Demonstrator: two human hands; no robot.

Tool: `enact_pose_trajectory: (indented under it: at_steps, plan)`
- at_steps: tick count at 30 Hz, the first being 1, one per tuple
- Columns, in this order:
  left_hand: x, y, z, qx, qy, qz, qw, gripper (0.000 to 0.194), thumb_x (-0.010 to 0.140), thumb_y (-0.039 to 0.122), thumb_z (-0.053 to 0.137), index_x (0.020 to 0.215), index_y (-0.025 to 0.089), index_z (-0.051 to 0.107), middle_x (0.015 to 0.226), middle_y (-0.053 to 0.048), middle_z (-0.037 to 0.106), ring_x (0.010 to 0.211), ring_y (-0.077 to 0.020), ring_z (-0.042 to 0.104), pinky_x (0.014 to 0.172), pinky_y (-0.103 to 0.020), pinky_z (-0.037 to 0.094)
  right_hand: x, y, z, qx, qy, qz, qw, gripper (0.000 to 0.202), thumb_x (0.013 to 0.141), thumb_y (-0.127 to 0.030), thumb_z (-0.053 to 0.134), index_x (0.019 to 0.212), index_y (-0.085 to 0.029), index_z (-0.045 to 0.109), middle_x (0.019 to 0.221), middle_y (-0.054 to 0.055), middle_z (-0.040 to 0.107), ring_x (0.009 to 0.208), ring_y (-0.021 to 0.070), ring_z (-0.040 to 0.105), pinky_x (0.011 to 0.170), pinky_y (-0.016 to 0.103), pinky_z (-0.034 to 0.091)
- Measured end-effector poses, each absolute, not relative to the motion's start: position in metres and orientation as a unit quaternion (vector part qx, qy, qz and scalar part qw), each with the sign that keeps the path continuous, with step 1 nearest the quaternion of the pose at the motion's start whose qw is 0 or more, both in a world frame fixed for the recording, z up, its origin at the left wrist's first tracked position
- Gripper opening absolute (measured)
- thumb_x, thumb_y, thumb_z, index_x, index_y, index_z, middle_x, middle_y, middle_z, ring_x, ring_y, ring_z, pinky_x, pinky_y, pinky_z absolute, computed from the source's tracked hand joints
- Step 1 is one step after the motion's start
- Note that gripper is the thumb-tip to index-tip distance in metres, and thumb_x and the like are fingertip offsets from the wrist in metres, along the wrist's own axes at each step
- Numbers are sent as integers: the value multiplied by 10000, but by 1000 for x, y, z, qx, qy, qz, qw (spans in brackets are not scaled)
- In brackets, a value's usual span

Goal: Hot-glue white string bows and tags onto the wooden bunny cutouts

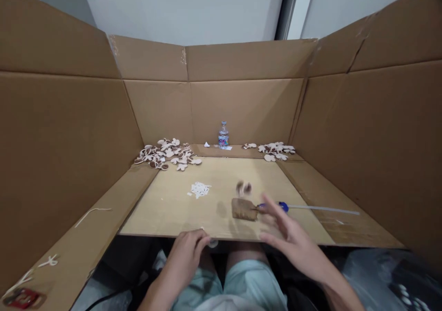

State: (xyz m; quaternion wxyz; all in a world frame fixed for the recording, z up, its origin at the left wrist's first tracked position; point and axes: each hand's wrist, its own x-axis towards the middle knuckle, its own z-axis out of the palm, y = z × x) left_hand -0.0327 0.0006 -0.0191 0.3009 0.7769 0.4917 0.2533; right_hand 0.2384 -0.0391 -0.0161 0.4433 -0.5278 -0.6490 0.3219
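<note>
At the board's front edge my left hand (188, 249) is closed, fingers and thumb together. What it may hold is too small to make out; a small round pale object (213, 243) shows beside its thumb. My right hand (290, 237) is open with fingers spread, partly smeared by motion. Behind its fingers lies a blue glue gun (283, 206), partly hidden, with a long clear glue stick (324, 209) out of its back. Its tip is at a brown cardboard scrap (244, 210). A blurred brown-and-white piece (243, 188) appears in mid-air above the scrap.
White small strips (200, 189) lie in a heap on the board (193, 216). Brown-and-white cut-out pieces are piled at back left (169, 152) and back right (276, 149). A bottle (223, 135) stands at the back. Cardboard walls (241, 104) enclose three sides.
</note>
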Motion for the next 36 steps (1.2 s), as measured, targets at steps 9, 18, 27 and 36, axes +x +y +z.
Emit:
enact_pose_trajectory:
  at_steps: [9, 18, 27, 36]
  plan:
    - [-16, 43, -34, 799, 453, 313, 241, 232, 882, 228, 501, 748, 240, 690, 1080, -36, 734, 1067, -206, 649, 928, -276, 487, 272, -20, -32, -765, -592, -9, 255, 416, 821, -274, 559, 1166, -43, 583, 1151, 245, 629, 1093, 361, 582, 930, 477, 437]
    - [-47, 195, -19, 685, 659, 297, 88, 230, 899, 319, 570, 998, 121, 632, 996, -64, 673, 879, -192, 653, 790, -396, 534, 289, -5, -48, -812, -565, 43, 140, 165, 795, -103, 508, 845, -93, 665, 853, 190, 668, 805, 305, 653, 693, 346, 461]
    - [-67, 272, -17, 737, 642, 205, 47, 287, 884, 290, 588, 1132, 146, 585, 1181, -93, 596, 1047, -241, 587, 881, -460, 487, 276, -2, -44, -705, -619, -19, 347, 100, 859, -149, 477, 942, -145, 532, 949, 124, 554, 909, 253, 578, 803, 362, 498]
    - [-60, 280, -18, 707, 635, 300, 83, 245, 876, 300, 594, 1059, 138, 610, 1178, -88, 594, 1069, -246, 568, 914, -472, 450, 249, -6, -39, -597, -627, -39, 500, 146, 875, -107, 448, 979, -206, 417, 957, 78, 455, 874, 202, 556, 772, 339, 517]
